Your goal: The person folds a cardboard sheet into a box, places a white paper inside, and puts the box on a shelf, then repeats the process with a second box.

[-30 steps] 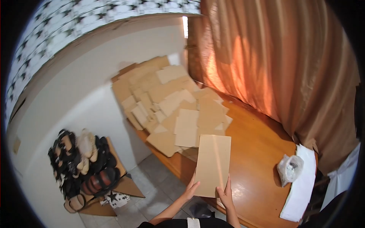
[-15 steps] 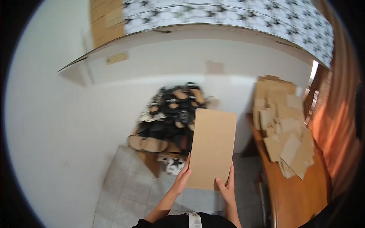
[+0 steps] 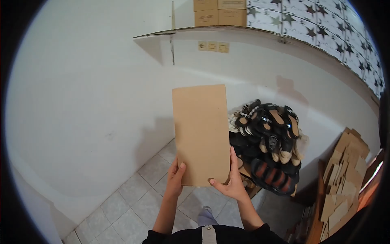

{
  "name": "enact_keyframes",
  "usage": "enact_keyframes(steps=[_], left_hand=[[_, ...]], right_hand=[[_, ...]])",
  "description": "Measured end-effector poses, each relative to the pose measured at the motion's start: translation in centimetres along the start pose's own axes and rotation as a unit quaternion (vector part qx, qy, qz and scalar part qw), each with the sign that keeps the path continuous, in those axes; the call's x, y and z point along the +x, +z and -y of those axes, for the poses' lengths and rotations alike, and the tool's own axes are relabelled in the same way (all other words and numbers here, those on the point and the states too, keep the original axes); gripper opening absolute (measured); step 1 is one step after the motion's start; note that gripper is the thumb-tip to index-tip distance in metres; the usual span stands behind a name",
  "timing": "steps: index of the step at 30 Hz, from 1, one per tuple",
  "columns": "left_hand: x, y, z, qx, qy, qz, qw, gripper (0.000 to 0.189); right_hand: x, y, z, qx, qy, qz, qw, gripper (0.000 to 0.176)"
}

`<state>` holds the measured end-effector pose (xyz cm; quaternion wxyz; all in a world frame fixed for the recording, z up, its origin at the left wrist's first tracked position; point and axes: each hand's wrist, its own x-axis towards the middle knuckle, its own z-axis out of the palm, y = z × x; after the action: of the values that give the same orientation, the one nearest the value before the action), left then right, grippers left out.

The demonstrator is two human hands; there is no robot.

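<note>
A plain brown cardboard box [image 3: 202,132] is held up in front of me, its long side pointing away. Only its broad top face shows clearly; its depth is hard to judge. My left hand [image 3: 175,177] grips the near left corner, thumb on the top face and fingers along the side. On the near right corner, my right hand [image 3: 230,179] is closed too, its thumb over the bottom edge and its fingers against the right side. The undersides of both hands are hidden.
A heap of shoes and sandals [image 3: 268,138] rises to the right against the wall. Flattened cardboard pieces [image 3: 343,187] cover a wooden table [image 3: 315,219] at far right. Overhead, a shelf [image 3: 162,34] carries brown boxes [image 3: 219,14] and star-patterned boxes [image 3: 308,20]. Grey floor tiles [image 3: 122,199] lie below.
My view has swung left, so the shoes, table and shelf boxes appear further right. The box stays in both hands and now sits before the bare wall.
</note>
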<state>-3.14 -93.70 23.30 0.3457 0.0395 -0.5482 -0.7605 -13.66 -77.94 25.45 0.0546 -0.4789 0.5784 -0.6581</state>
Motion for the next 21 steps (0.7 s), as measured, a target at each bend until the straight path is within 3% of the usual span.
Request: enact_keyframes(steps=[2,4,8,14,19,21], left_hand=[[2.8,-0.6,-1.1,0.016,0.030,-0.012,0.999,0.050],[5.9,-1.1,-1.9,0.024,0.101,-0.049,0.993,0.054],[12.9,-2.7,-3.3,0.047,0.149,-0.066,0.985,0.058],[23.2,-2.8,-7.3,0.068,0.220,-0.074,0.970,0.059],[31.5,-4.5,-12.1,0.105,0.321,0.026,0.941,0.060],[34.9,-4.4,-13.9,0.090,0.332,0.015,0.939,0.060]], right_hand=[[3.2,-0.1,-2.0,-0.104,-0.088,0.055,0.989,0.092],[6.7,-0.2,-1.8,-0.144,-0.101,0.108,0.978,0.090],[14.7,-0.3,-1.7,-0.209,-0.111,0.215,0.948,0.084],[27.4,-0.3,-2.4,-0.242,-0.220,0.198,0.924,0.082],[36.8,0.6,-1.4,-0.244,-0.309,0.137,0.909,0.074],[40.3,0.7,-1.1,-0.253,-0.336,0.114,0.900,0.072]])
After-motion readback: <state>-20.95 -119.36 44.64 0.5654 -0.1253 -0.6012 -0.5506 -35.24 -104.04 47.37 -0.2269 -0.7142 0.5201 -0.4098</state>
